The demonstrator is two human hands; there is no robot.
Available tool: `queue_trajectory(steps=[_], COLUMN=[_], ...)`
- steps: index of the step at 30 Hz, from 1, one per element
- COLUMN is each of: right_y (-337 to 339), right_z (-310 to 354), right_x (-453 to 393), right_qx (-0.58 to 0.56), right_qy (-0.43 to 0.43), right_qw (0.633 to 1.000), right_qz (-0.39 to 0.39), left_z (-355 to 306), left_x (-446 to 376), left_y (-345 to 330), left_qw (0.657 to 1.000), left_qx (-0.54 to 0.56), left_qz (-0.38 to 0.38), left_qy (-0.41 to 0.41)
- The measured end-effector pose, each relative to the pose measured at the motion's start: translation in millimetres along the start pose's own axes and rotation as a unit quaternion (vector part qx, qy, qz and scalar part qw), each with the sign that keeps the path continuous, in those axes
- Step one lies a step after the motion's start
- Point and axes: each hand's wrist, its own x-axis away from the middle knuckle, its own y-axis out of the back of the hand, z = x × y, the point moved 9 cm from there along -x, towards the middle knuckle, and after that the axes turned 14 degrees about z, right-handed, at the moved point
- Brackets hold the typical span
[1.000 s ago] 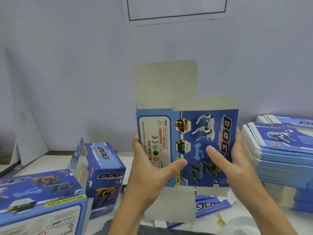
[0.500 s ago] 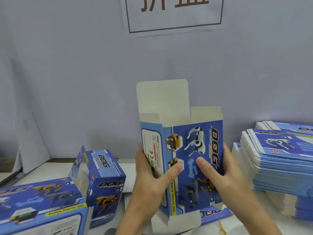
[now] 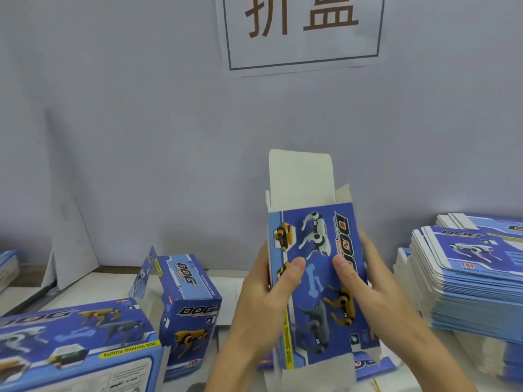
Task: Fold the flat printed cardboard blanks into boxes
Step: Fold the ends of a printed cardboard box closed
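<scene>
I hold a blue printed cardboard box blank (image 3: 317,250) upright in front of me, squared into a tube with its top flaps standing open and a grey flap hanging at the bottom. My left hand (image 3: 263,301) grips its left edge, thumb on the front panel. My right hand (image 3: 373,281) grips the right edge, thumb pressed on the printed "DOG" side. A tall stack of flat blanks (image 3: 469,267) lies at the right.
Two folded boxes stand at the left: an upright one (image 3: 186,304) with its lid flap open and a larger one lying near the front (image 3: 73,343). More flat blanks (image 3: 370,363) lie under my hands. A wall with a paper sign (image 3: 302,32) is behind.
The flat blank has been pushed open into a narrower box shape, its side panel turning out of view. Both hands came closer together and lower.
</scene>
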Motion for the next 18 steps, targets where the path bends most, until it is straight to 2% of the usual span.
queue_trajectory(steps=[6, 9, 14, 18], right_y=[6.4, 3.4, -12.5, -10.5], right_z=[13.5, 5.5, 14.7, 24.2], right_x=[-1.6, -1.8, -4.7, -4.2], right_qx=[0.072, 0.043, 0.045, 0.091], right_qy=[0.093, 0.091, 0.104, 0.122], right_qw=[0.989, 0.991, 0.992, 0.988], right_qz=[-0.085, -0.092, -0.047, -0.031], left_z=[20.1, 9.9, -19.6, -23.2], left_x=[9.4, 5.9, 8.7, 8.3], left_y=[-3.0, -1.8, 14.1, 7.8], left_qw=[0.996, 0.999, 0.987, 0.987], left_qx=[0.049, 0.043, 0.028, 0.007], left_qz=[0.048, 0.016, -0.102, -0.074], left_qy=[0.053, 0.013, -0.123, -0.143])
